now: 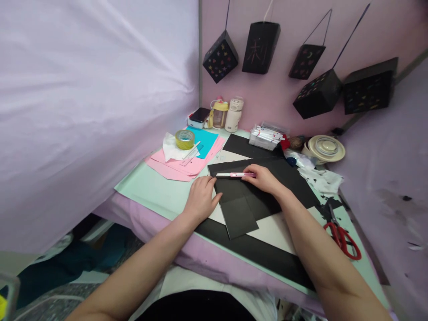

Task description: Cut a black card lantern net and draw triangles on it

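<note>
My right hand (262, 177) is closed on a pink and white craft knife (234, 174), which lies along the top edge of a folded black paper sheet (247, 200). My left hand (201, 198) rests flat with fingers together on the left edge of that black sheet, beside the light green mat (150, 189). More black paper (264, 256) and a white sheet (274, 229) lie underneath, nearer to me.
Red-handled scissors (341, 234) lie at the right. A tape roll (185, 139), pink (180, 167) and teal paper (205, 140) sit at the back left. A box of pens (266, 137), bottles (233, 114), a round tin (326, 148) and hanging black lanterns (261, 47) line the back wall.
</note>
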Tool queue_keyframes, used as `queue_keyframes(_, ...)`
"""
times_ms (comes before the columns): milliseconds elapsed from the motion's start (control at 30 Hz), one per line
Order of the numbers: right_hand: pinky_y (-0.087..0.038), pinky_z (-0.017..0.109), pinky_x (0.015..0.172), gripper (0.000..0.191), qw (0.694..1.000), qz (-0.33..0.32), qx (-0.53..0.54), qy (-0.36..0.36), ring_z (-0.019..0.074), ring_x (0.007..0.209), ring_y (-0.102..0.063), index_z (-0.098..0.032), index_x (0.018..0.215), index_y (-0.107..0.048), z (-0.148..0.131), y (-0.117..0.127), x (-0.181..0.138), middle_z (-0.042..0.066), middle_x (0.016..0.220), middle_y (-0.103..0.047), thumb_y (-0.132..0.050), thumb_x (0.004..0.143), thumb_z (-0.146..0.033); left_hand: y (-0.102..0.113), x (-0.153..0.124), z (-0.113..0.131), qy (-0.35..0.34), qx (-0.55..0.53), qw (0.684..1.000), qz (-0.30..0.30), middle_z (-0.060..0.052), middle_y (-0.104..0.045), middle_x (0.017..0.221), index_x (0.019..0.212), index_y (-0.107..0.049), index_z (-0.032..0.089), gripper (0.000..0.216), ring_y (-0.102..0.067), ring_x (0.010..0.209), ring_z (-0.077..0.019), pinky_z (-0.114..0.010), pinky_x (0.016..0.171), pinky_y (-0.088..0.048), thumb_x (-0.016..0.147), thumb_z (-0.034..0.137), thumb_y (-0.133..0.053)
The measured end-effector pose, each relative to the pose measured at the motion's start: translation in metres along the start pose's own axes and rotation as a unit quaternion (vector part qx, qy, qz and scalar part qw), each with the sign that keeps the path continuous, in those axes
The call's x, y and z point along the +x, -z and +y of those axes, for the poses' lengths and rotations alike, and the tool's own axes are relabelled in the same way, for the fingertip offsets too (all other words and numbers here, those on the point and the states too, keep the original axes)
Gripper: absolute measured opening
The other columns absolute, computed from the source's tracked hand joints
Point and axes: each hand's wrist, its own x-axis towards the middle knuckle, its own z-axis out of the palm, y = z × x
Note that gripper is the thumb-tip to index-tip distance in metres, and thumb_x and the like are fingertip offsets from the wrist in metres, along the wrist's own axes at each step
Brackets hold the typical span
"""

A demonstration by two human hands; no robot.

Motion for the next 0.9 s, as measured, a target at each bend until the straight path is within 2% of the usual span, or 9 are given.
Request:
queue_keyframes(167, -0.033, 0.027, 0.060, 0.011, 0.995, 0.009, -0.095, -0.034, 0.0180, 0.066, -0.057, -0.025, 0.097, -0.065, -0.011, 0.004, -0.002, 0.001, 0.077, -0.067, -0.060, 0.088, -0.030, -0.001, -0.001, 0.000, -0.003, 0.003, 1.000, 0.001, -0.017, -0.059, 0.119, 0.121, -0.055, 0.011, 0.040, -0.055, 0.113, -0.0317, -0.047, 0.098, -0.045, 0.087, 0.030, -0.062)
queue_keyframes(300, -0.033, 0.030, 0.070, 0.025, 0.987, 0.002, -0.158, 0.022, 0.0214, 0.085, -0.059, -0.027, 0.116, -0.065, -0.017, 0.004, -0.001, 0.006, 0.094, -0.068, -0.052, 0.096, -0.034, -0.001, -0.001, -0.001, 0.000, 0.001, 1.000, 0.001, -0.018, -0.058, 0.123, 0.122, -0.055, 0.013, 0.039, -0.054, 0.116, -0.0319, -0.048, 0.099, -0.046, 0.088, 0.030, -0.061)
queue_keyframes(400, -0.032, 0.033, 0.075, 0.034, 0.983, 0.004, -0.178, 0.041, 0.0225, 0.092, -0.057, -0.029, 0.128, -0.062, -0.015, -0.002, 0.001, 0.008, 0.095, -0.064, -0.042, 0.101, -0.036, -0.001, -0.001, -0.001, 0.002, -0.001, 1.000, 0.001, -0.017, -0.057, 0.124, 0.123, -0.055, 0.015, 0.039, -0.054, 0.116, -0.0319, -0.048, 0.099, -0.046, 0.088, 0.030, -0.061)
queue_keyframes(600, -0.030, 0.034, 0.075, 0.033, 0.982, 0.006, -0.183, 0.053, 0.0219, 0.090, -0.055, -0.030, 0.122, -0.067, -0.011, -0.013, 0.007, 0.008, 0.093, -0.064, -0.043, 0.101, -0.037, -0.001, 0.000, -0.001, -0.004, -0.012, 1.000, -0.004, -0.018, -0.057, 0.125, 0.122, -0.055, 0.013, 0.038, -0.054, 0.117, -0.0318, -0.048, 0.100, -0.047, 0.088, 0.028, -0.061)
queue_keyframes(900, -0.030, 0.033, 0.074, 0.032, 0.982, 0.010, -0.182, 0.060, 0.0219, 0.091, -0.056, -0.030, 0.123, -0.067, -0.018, -0.019, 0.014, 0.008, 0.095, -0.064, -0.043, 0.101, -0.036, 0.001, 0.000, 0.000, -0.021, -0.019, 1.000, -0.011, -0.016, -0.059, 0.124, 0.120, -0.057, 0.013, 0.035, -0.055, 0.118, -0.0306, -0.046, 0.102, -0.046, 0.088, 0.026, -0.061)
